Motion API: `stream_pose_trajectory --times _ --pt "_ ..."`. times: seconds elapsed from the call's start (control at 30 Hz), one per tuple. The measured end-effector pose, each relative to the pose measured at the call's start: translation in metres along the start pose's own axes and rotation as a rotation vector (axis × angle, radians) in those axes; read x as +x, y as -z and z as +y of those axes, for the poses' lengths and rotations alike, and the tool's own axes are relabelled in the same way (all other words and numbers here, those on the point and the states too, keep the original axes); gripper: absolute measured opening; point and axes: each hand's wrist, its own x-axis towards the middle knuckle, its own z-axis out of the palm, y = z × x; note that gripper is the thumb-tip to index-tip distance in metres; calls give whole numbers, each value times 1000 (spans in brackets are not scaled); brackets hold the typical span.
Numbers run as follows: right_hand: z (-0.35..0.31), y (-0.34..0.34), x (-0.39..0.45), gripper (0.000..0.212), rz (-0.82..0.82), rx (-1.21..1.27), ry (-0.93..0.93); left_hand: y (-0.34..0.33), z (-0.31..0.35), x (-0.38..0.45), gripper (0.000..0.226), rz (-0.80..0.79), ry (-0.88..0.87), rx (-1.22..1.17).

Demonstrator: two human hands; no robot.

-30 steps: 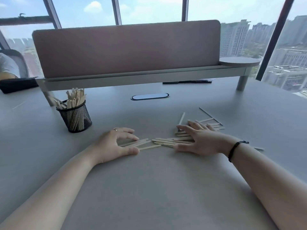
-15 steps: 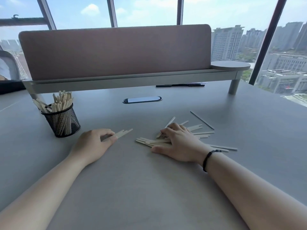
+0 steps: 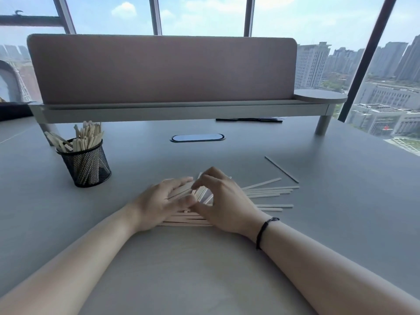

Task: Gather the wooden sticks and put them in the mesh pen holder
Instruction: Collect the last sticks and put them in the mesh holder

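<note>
A: The wooden sticks (image 3: 268, 193) are light, stiff and thin, lying flat at table centre; pinch the bunch at the middle. Left hand (image 3: 159, 201) holds some, right hand (image 3: 223, 201) curls on the pile, both together.

B: The mesh pen holder (image 3: 85, 164) stands at ten o'clock, already crowded. One thin rod (image 3: 281, 169) lies at two o'clock.

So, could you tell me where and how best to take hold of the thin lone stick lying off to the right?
Probably pinch the lone stick at its middle, from above, finger and thumb across its narrow width. It lies flat on the table, slanting away, apart from the pile, with room on both sides.
</note>
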Motion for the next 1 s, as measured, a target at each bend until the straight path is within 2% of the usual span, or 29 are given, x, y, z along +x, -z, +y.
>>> stream_pose_trajectory --times 0.07,0.17,0.27,0.33,0.5,0.63,0.83,1.0 --pt "14 18 1 48 70 -79 -69 2 1 -4 111 -53 -4 119" --pt "49 48 6 67 149 -318 -276 0 4 -9 115 -119 -48 313" --pt "88 64 4 82 90 -445 -623 -3 5 -7 101 -49 -40 309" --pt "101 64 3 88 32 -416 -739 -4 4 -5 89 5 -21 275" --pt "81 50 6 64 -127 -417 -486 -5 -4 -2 69 60 -14 230" --pt "61 42 5 53 -186 -345 -355 -4 -8 -1 71 87 -6 213" --pt "53 46 6 61 -160 -290 -371 0 -9 -5 68 27 -55 169" --pt "54 48 3 73 -202 -174 -319 0 -10 -6 74 0 -58 184"
